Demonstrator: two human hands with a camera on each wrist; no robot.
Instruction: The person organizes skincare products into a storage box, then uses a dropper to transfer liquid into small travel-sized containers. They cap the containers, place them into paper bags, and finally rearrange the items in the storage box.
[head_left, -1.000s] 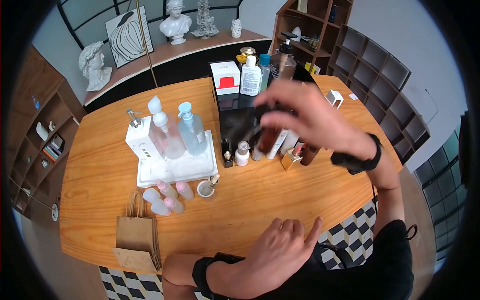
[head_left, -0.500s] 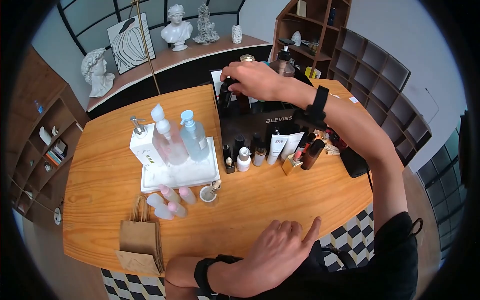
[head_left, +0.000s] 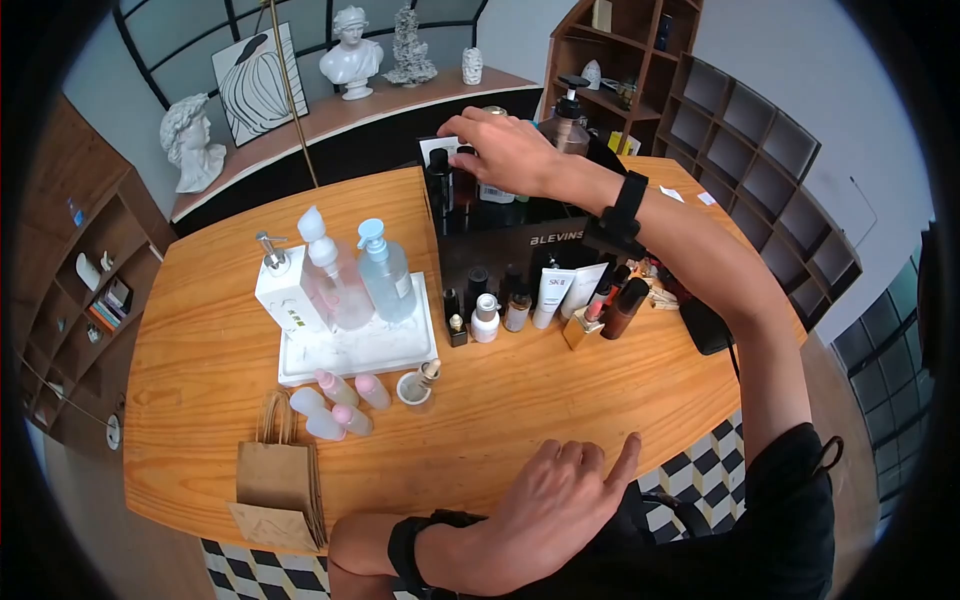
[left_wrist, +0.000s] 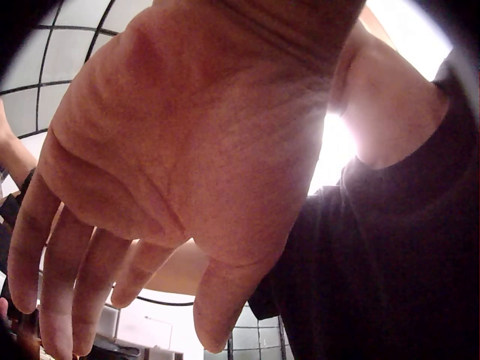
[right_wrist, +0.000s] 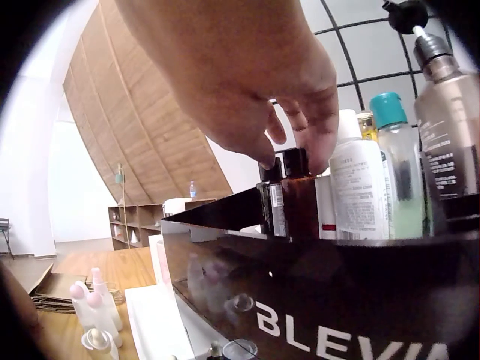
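Note:
Over the left part of the black box (head_left: 500, 245), the right hand (head_left: 505, 150) has its thumb and fingers spread at the caps of two dark bottles. A slim black bottle (head_left: 440, 180) stands upright at the box's left end. In the right wrist view, thumb and fingers of the right hand (right_wrist: 247, 82) lie either side of the black caps, above a brown bottle (right_wrist: 301, 206); whether they touch is unclear. The left hand (head_left: 545, 515) hangs palm down by the table's front edge, holding nothing; the left wrist view shows its loosely extended fingers (left_wrist: 64, 277).
Small bottles and tubes (head_left: 552, 297) line the box's front. To the left stand pump bottles (head_left: 387, 275) on a white tray (head_left: 360, 358), with pink-capped bottles (head_left: 372, 391), a small white cup (head_left: 412, 388) and paper bags (head_left: 275, 475) nearer the front. A black pouch (head_left: 708, 325) lies at right.
The right hand has carried dark bottles from the box's front to its left part. Since half a second ago its fingers have come away from the slim black bottle. The left hand has stayed put.

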